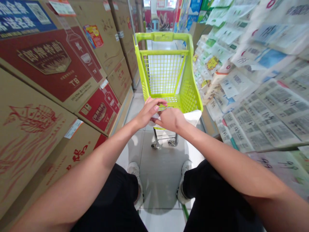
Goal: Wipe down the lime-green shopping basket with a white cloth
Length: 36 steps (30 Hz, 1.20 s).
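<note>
Lime-green cart (190,95) sits mid-frame, left hand (150,111) over its near edge, fingers loosely spread around nothing, right hand (171,119) beside it curled, can't tell if gripping.

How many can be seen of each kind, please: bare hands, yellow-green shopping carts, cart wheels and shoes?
Hands: 2, the left hand and the right hand
Shopping cart: 1
Visible cart wheels: 2, the left wheel and the right wheel
Shoes: 2, the left shoe and the right shoe
Total: 7
</note>
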Available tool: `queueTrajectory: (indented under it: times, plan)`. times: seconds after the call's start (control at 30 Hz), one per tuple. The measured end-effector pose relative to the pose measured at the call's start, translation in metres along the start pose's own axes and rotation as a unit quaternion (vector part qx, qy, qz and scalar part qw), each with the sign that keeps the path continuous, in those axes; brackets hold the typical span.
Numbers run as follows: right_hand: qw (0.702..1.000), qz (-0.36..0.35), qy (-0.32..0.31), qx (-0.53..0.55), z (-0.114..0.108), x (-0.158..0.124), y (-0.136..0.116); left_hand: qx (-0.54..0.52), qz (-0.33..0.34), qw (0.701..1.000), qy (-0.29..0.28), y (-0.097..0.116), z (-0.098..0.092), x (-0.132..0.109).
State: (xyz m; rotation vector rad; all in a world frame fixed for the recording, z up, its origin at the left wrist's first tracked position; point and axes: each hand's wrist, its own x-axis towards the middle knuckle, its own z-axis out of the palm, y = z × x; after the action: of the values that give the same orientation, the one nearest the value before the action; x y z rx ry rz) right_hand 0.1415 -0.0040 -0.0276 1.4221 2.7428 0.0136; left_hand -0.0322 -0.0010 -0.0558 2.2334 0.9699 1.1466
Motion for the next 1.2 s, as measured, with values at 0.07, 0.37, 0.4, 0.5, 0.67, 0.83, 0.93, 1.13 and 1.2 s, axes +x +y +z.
queueTrajectory:
  times: [0.07,0.37,0.4,0.5,0.67,0.83,0.93,1.13,1.2]
  plan:
    - [1.000,-0.001,0.016,0.010,-0.001,0.005,-0.010,-0.010,0.004,1.000,-0.008,0.001,0.000,0.001]
    - [0.999,-0.004,-0.024,-0.027,-0.003,-0.014,0.033,0.152,0.012,0.986,-0.068,-0.021,-0.024,0.000]
    - [0.999,-0.002,-0.022,-0.035,-0.002,-0.017,0.039,0.171,0.007,0.983,-0.072,-0.020,-0.023,-0.001]
    - [0.998,0.004,-0.027,-0.050,0.000,-0.022,0.049,0.169,-0.012,0.983,-0.065,-0.013,-0.016,-0.002]
    - [0.999,-0.016,-0.011,-0.051,0.001,-0.016,0.034,0.103,-0.028,0.994,-0.024,0.005,0.007,-0.001]
    - [0.999,-0.015,-0.030,-0.010,-0.001,-0.007,0.014,0.063,-0.022,0.997,-0.028,0.007,0.011,0.001]
    - [0.999,-0.024,-0.041,-0.010,-0.004,-0.011,0.020,0.035,-0.015,0.998,-0.050,0.001,-0.002,0.003]
    - [0.999,-0.008,-0.047,-0.023,-0.008,-0.026,0.053,0.175,0.023,0.981,-0.081,-0.012,-0.015,-0.001]
    - [0.998,-0.009,-0.052,-0.021,-0.008,-0.027,0.057,0.209,0.027,0.974,-0.079,-0.012,-0.010,-0.004]
